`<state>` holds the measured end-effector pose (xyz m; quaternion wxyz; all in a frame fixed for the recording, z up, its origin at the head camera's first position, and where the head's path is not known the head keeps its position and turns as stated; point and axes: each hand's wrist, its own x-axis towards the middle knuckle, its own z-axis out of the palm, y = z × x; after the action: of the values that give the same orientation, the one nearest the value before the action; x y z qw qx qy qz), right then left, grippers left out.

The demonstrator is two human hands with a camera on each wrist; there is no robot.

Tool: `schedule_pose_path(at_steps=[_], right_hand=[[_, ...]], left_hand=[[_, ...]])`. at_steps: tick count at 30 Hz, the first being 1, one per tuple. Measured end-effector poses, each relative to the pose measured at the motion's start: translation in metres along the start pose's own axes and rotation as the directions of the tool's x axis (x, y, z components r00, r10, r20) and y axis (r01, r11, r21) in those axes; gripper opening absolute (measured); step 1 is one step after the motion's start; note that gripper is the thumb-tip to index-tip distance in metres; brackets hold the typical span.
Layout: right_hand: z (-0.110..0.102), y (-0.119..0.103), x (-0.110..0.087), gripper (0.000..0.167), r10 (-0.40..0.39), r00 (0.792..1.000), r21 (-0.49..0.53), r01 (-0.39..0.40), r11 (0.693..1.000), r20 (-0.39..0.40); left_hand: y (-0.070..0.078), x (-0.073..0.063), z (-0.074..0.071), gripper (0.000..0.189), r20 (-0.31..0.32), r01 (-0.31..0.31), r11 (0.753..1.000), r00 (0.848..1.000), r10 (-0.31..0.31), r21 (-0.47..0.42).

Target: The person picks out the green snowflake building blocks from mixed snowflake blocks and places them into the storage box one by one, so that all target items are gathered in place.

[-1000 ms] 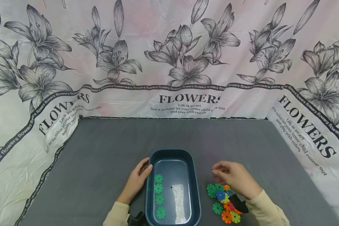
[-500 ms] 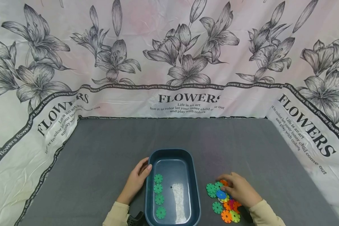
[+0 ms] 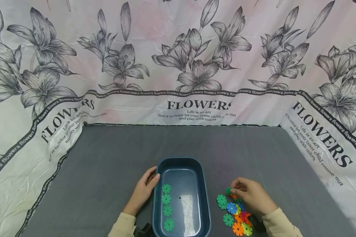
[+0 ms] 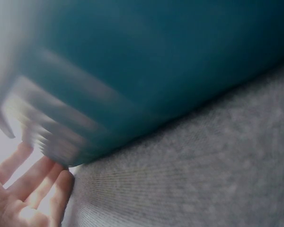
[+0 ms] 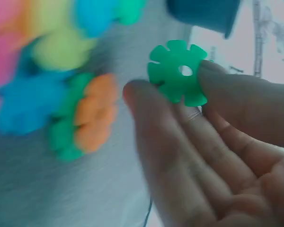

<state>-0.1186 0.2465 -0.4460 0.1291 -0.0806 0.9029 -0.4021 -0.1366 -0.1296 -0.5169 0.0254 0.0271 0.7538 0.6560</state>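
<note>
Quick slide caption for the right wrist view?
Right hand holds a green disc, blurred colorful discs nearby on gray cloth.

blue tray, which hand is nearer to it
Left. The left hand touches the left side of the blue tray; the right hand is apart from it, off to its right, pinching a green disc.

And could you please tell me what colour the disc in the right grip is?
The notched disc is plain green, seen best in the right wrist view.
</note>
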Motion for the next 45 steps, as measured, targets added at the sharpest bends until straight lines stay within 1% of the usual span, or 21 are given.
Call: schedule_pose_path(at_steps=[2, 4, 6, 8, 11, 13, 16, 19, 22, 26, 32, 34, 39, 44, 45], right_hand=[[-0.002, -0.007, 0.005, 0.017, 0.009, 1.0, 0.081, -0.008, 0.997, -0.003], [-0.005, -0.015, 0.01, 0.024, 0.029, 1.0, 0.184, -0.026, 0.983, -0.01], [-0.007, -0.024, 0.016, 0.031, 0.048, 0.999, 0.276, -0.039, 0.96, -0.024], [-0.009, -0.034, 0.023, 0.037, 0.061, 0.998, 0.374, -0.048, 0.926, -0.025], [-0.01, -0.049, 0.035, 0.044, 0.044, 0.999, 0.455, -0.039, 0.89, 0.0], [-0.009, -0.059, 0.045, 0.045, 0.022, 0.999, 0.486, -0.039, 0.873, 0.04], [-0.002, -0.072, 0.061, 0.042, -0.043, 0.992, 0.493, -0.022, 0.87, 0.119], [0.011, -0.085, 0.077, 0.037, -0.08, 0.977, 0.487, -0.026, 0.873, 0.196], [0.027, -0.098, 0.091, 0.033, -0.065, 0.964, 0.478, -0.068, 0.876, 0.257], [0.051, -0.112, 0.106, 0.03, -0.008, 0.951, 0.446, -0.137, 0.885, 0.309], [0.083, -0.122, 0.121, 0.024, 0.079, 0.951, 0.393, -0.198, 0.898, 0.298], [0.091, -0.124, 0.123, 0.023, 0.1, 0.949, 0.37, -0.212, 0.905, 0.3], [0.108, -0.123, 0.127, 0.022, 0.1, 0.945, 0.327, -0.206, 0.923, 0.311], [0.116, -0.123, 0.13, 0.021, 0.086, 0.951, 0.31, -0.181, 0.933, 0.296], [0.117, -0.123, 0.13, 0.02, 0.081, 0.953, 0.307, -0.173, 0.936, 0.293]], left_hand=[[-0.001, 0.0, 0.0, 0.042, 0.001, 0.001, 1.0, 1.0, -0.001, -0.003], [-0.002, 0.0, 0.0, 0.043, 0.002, 0.001, 1.0, 1.0, -0.001, -0.002], [-0.003, 0.0, 0.0, 0.043, 0.002, 0.005, 1.0, 1.0, -0.005, 0.0], [-0.004, 0.0, 0.0, 0.044, 0.003, 0.01, 1.0, 1.0, -0.01, 0.002], [-0.004, 0.0, 0.0, 0.045, 0.002, 0.014, 1.0, 1.0, -0.014, 0.009], [-0.004, 0.0, 0.0, 0.045, 0.003, 0.009, 1.0, 1.0, -0.009, 0.011], [-0.004, 0.001, 0.001, 0.046, 0.004, 0.003, 1.0, 1.0, -0.003, 0.021], [-0.003, 0.002, 0.001, 0.046, 0.005, 0.011, 0.999, 1.0, -0.011, 0.031], [-0.002, 0.003, 0.001, 0.048, 0.0, 0.02, 0.999, 1.0, -0.02, 0.04], [-0.001, 0.003, 0.001, 0.049, 0.0, 0.019, 0.999, 1.0, -0.019, 0.034], [-0.002, 0.004, 0.001, 0.048, 0.012, 0.014, 1.0, 1.0, -0.014, 0.007], [-0.002, 0.003, 0.0, 0.048, 0.017, 0.014, 1.0, 1.0, -0.014, 0.0], [-0.001, 0.002, -0.001, 0.047, 0.022, 0.015, 1.0, 1.0, -0.015, -0.005], [0.002, 0.002, -0.002, 0.045, 0.022, 0.021, 1.0, 1.0, -0.021, -0.017], [0.002, 0.002, -0.002, 0.045, 0.023, 0.014, 1.0, 1.0, -0.013, -0.015]])
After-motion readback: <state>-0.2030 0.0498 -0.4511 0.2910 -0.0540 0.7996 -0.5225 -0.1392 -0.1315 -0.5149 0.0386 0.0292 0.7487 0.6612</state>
